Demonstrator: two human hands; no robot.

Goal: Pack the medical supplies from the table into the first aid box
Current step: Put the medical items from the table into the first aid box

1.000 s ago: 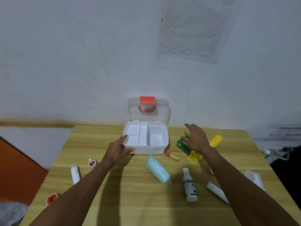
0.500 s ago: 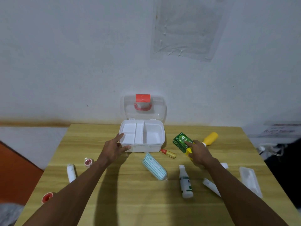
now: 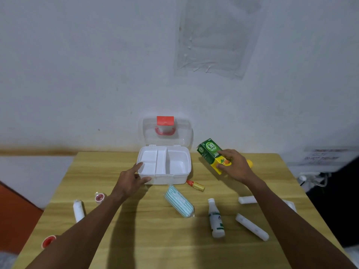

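Note:
The white first aid box [image 3: 164, 178] stands open at the back of the wooden table, its clear lid with a red latch [image 3: 165, 120] leaning on the wall. Its tray compartments hold nothing. My left hand [image 3: 130, 180] grips the box's front left corner. My right hand [image 3: 236, 166] holds a green and yellow carton [image 3: 210, 153] lifted off the table, tilted, to the right of the box. A yellow bottle [image 3: 249, 163] lies mostly hidden behind that hand.
Loose on the table [image 3: 155, 239]: a striped teal pack [image 3: 179, 201], a small red-tipped yellow tube [image 3: 196, 185], a white bottle [image 3: 216, 218], white rolls [image 3: 252, 227] [image 3: 246, 199] [image 3: 78, 210], two red-and-white tape rolls [image 3: 100, 197] [image 3: 48, 240]. The table edge drops off left and right.
My right hand closed on the green carton and lifted it up off the table, clear of the yellow bottle. The left hand stayed on the box corner.

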